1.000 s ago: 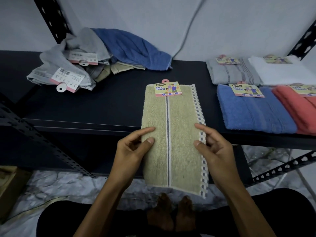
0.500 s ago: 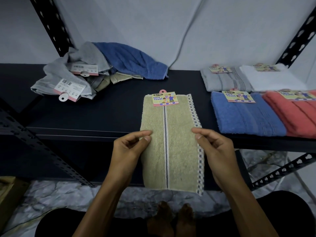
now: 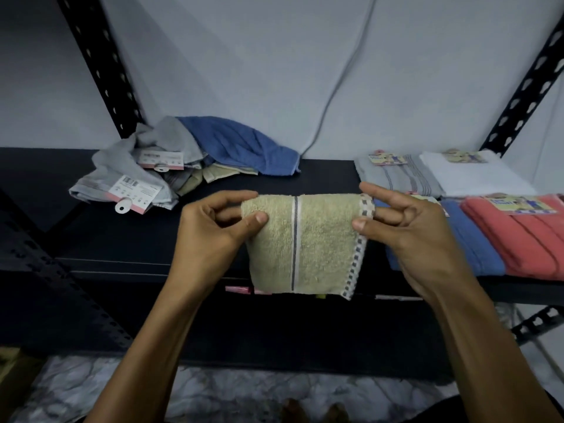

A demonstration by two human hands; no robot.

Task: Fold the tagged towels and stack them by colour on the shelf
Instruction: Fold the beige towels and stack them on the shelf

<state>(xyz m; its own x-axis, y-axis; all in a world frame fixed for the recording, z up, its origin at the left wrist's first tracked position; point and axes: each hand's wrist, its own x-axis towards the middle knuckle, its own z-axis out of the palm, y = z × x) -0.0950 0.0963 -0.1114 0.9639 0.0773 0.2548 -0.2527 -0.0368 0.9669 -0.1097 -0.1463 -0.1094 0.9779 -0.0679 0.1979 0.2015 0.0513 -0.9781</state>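
Observation:
A beige towel (image 3: 305, 242) with a dark centre stripe and a checked right border hangs doubled over in the air in front of the black shelf (image 3: 128, 239). My left hand (image 3: 213, 230) pinches its upper left corner between thumb and fingers. On the other side my right hand (image 3: 406, 227) pinches the upper right corner at the checked border. The towel's tag is hidden behind the fold; only a pink sliver shows below its lower edge. Folded towels lie at the right: grey (image 3: 399, 175), white (image 3: 476, 175), blue (image 3: 470, 248) and coral (image 3: 525, 239).
A loose heap of unfolded towels (image 3: 183, 160), grey, blue and beige with tags, lies at the shelf's back left. Black slotted uprights (image 3: 100, 65) stand at both back corners. A grey cable (image 3: 341, 80) runs down the wall. Marble floor shows below.
Both hands have lifted the beige towel off the shelf and folded it in half, so the tagged end now hangs behind. The camera has tilted up.

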